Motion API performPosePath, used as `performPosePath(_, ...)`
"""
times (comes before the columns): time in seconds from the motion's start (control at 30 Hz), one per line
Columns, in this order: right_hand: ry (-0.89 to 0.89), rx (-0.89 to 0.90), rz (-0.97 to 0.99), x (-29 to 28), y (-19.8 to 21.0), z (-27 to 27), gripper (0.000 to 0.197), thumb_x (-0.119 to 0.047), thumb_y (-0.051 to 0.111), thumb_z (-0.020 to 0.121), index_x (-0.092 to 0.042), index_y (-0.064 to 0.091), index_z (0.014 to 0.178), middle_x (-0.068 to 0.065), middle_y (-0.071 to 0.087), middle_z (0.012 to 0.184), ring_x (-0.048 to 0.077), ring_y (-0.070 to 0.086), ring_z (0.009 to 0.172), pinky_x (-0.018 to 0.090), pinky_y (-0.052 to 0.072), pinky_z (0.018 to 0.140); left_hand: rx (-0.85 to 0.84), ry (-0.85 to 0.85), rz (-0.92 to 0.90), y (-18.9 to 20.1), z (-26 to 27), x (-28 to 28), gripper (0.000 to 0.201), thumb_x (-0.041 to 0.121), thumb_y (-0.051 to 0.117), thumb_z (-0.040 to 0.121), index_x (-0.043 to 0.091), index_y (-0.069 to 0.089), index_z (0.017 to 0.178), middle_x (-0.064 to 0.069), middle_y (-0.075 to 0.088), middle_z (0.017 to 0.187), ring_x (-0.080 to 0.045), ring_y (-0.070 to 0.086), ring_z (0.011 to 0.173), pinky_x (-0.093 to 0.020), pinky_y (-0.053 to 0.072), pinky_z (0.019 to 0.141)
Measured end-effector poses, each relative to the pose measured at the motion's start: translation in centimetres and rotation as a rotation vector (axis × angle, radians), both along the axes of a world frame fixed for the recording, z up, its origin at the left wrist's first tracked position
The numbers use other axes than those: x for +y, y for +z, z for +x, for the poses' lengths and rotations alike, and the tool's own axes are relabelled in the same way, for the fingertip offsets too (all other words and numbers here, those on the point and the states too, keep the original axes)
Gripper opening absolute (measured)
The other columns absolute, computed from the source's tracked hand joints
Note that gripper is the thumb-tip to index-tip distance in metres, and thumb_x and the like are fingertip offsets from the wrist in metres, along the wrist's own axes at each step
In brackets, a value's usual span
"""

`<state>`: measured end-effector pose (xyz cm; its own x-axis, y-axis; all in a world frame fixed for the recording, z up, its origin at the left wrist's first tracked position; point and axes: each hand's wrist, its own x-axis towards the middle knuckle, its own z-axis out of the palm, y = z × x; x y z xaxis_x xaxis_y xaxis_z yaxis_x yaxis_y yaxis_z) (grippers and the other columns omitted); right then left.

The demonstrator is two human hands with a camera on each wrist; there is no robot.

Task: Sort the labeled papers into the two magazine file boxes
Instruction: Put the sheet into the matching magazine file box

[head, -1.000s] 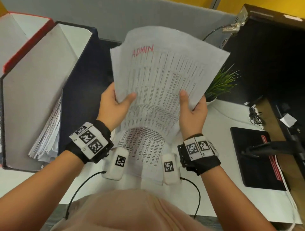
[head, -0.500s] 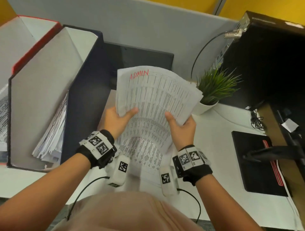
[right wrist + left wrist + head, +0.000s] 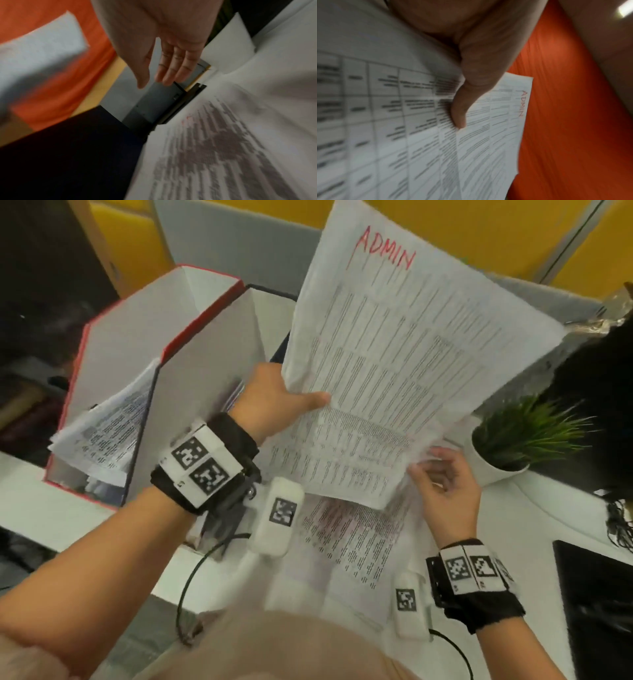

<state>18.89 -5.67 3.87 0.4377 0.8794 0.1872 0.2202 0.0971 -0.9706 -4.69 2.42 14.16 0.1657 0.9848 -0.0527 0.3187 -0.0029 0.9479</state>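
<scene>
A printed sheet marked ADMIN in red is raised over the desk. My left hand pinches its left edge, with the thumb lying on the printed face. The red label shows in the left wrist view. My right hand hovers open by the sheet's lower right corner, holding nothing, its fingers straight. A pile of printed papers lies on the white desk under the sheet. The red file box and the dark blue file box stand together at the left.
Printed sheets lean out at the front of the red box. A potted green plant stands right of the raised sheet, a black pad at the desk's right edge. A grey partition closes the back.
My right hand has let go of the ADMIN sheet and dropped toward the pile. The left hand alone now holds the sheet, lifted higher and nearer the boxes.
</scene>
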Motion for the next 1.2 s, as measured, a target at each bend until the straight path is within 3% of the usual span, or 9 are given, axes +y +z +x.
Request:
performPosePath(0.07,0.023,-0.051,-0.082,-0.3,-1.4,0.2,0.031,0.004,0.067,0.077,-0.010,0.057,0.104,0.002,0.059,0.078,0.005,0.057,0.071,0.004,0.047,0.062,0.032,0.028,-0.057,2.0,-2.4,0.4,0.038,0.024,0.074,0.076,0.020,0.063,0.113,0.008,0.068,0.107,-0.009,0.065,0.097,-0.029,0.051,0.088)
performPosePath(0.13,0.017,-0.078,-0.179,-0.8,-3.1,0.5,0.035,-0.002,0.071,0.076,-0.011,0.057,0.106,0.004,0.059,0.081,0.013,0.056,0.075,0.004,0.046,0.061,0.059,0.063,-0.112,3.4,-5.4,0.9,0.033,0.030,0.076,0.073,0.030,0.064,0.104,0.021,0.071,0.090,0.004,0.066,0.082,-0.018,0.054,0.074)
performPosePath(0.2,0.003,-0.114,-0.277,-1.3,-4.9,0.9,0.039,-0.009,0.076,0.073,-0.017,0.057,0.106,0.008,0.060,0.090,0.021,0.056,0.084,0.016,0.049,0.072,0.098,0.101,-0.183,4.9,-8.3,0.9,0.035,0.037,0.078,0.065,0.035,0.063,0.096,0.026,0.070,0.079,0.010,0.065,0.072,-0.012,0.051,0.060)
performPosePath(0.3,-0.021,-0.221,-0.429,-2.2,-7.4,1.8,0.048,-0.016,0.080,0.069,-0.019,0.056,0.109,0.011,0.057,0.102,0.027,0.055,0.100,0.038,0.045,0.091,0.243,0.163,-0.202,6.2,-12.2,0.8,0.045,0.043,0.077,0.053,0.042,0.062,0.096,0.019,0.071,0.089,-0.004,0.068,0.083,-0.031,0.053,0.074)
performPosePath(0.43,-0.048,-0.425,-0.635,-3.0,-9.4,2.6,0.078,-0.026,0.085,0.062,-0.007,0.049,0.127,0.021,0.055,0.120,0.037,0.050,0.114,0.048,0.040,0.101,0.501,0.326,-0.178,6.1,-15.1,1.2,0.045,0.049,0.078,0.062,0.034,0.064,0.103,0.010,0.068,0.095,-0.013,0.062,0.085,-0.038,0.048,0.080)
performPosePath(0.57,-0.075,-0.555,-0.807,-3.5,-10.4,2.6,0.099,-0.037,0.086,0.057,-0.004,0.039,0.137,0.028,0.048,0.129,0.039,0.042,0.124,0.044,0.033,0.105,0.729,0.314,-0.071,3.9,-14.5,2.4,0.075,0.039,0.081,0.065,0.016,0.050,0.130,-0.001,0.057,0.111,-0.024,0.053,0.100,-0.037,0.042,0.090)
performPosePath(0.7,-0.057,-0.570,-0.837,-3.3,-11.1,2.4,0.096,-0.034,0.086,0.059,-0.006,0.038,0.137,0.029,0.042,0.128,0.040,0.037,0.124,0.043,0.033,0.103,0.810,0.248,-0.009,0.3,-12.0,3.1,0.063,0.020,0.078,0.073,-0.004,0.051,0.124,-0.022,0.053,0.123,-0.037,0.050,0.112,-0.035,0.038,0.084)
performPosePath(1.07,-0.010,-0.588,-0.825,-3.3,-11.9,3.0,0.089,-0.034,0.085,0.061,-0.004,0.041,0.133,0.024,0.047,0.122,0.035,0.039,0.120,0.040,0.036,0.099,1.099,0.012,-0.212,-7.4,-8.5,5.1,0.019,0.000,0.058,0.083,-0.003,0.059,0.102,-0.019,0.064,0.106,-0.035,0.063,0.096,-0.031,0.046,0.071)
performPosePath(1.2,0.001,-0.583,-0.838,-3.2,-11.8,3.0,0.085,-0.035,0.084,0.061,-0.004,0.044,0.130,0.022,0.047,0.121,0.034,0.039,0.119,0.040,0.038,0.098,1.137,-0.012,-0.258,-7.7,-8.8,5.1,0.026,-0.001,0.060,0.081,-0.001,0.054,0.107,-0.019,0.062,0.107,-0.034,0.062,0.094,-0.033,0.050,0.074)
